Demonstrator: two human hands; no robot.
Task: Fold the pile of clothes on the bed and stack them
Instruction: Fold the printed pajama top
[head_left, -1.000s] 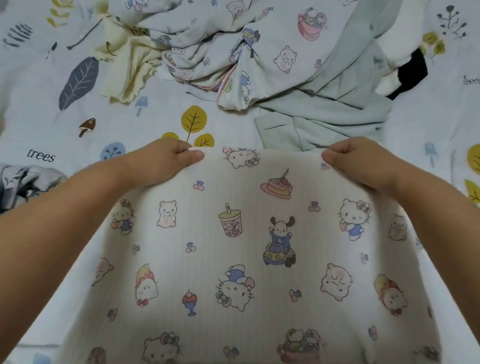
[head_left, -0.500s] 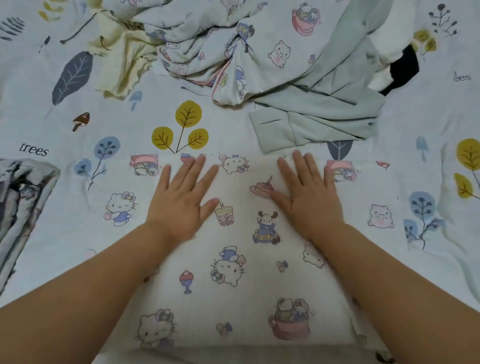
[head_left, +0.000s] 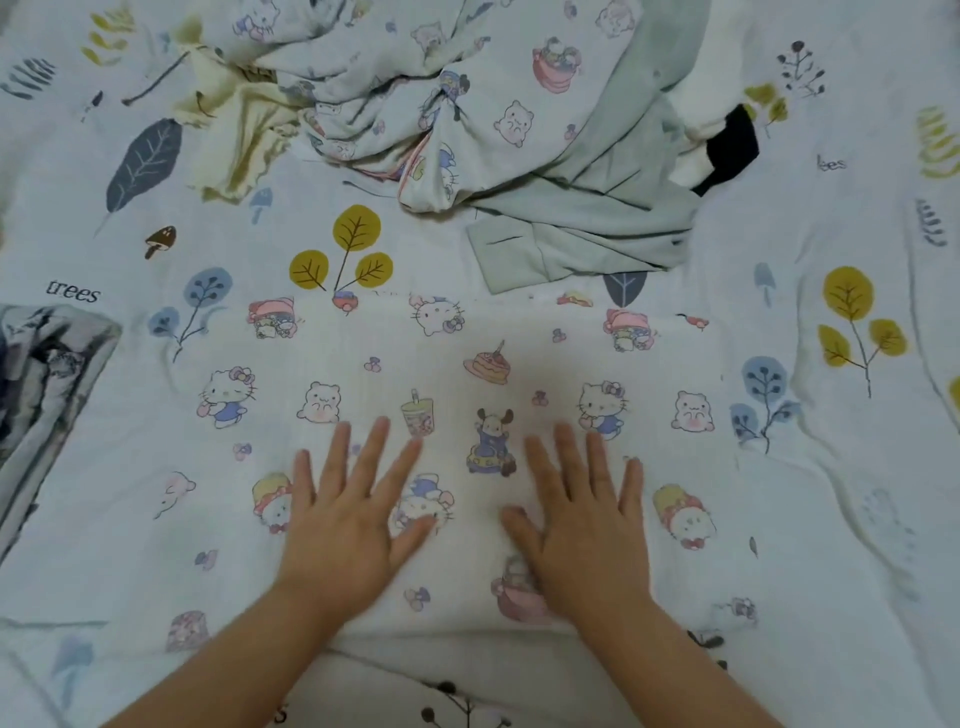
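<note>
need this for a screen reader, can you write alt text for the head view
Both hands, left and right, press flat with spread fingers on a cartoon-print garment laid out on a leaf-patterned bed sheet. Beyond it lies an unfolded pile of printed, yellow and pale green clothes.

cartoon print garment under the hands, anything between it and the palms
Nothing visible. The left hand and right hand lie flat, fingers spread, directly on the cartoon print garment. The unfolded pile and green garment lie beyond it, apart from the hands.
</note>
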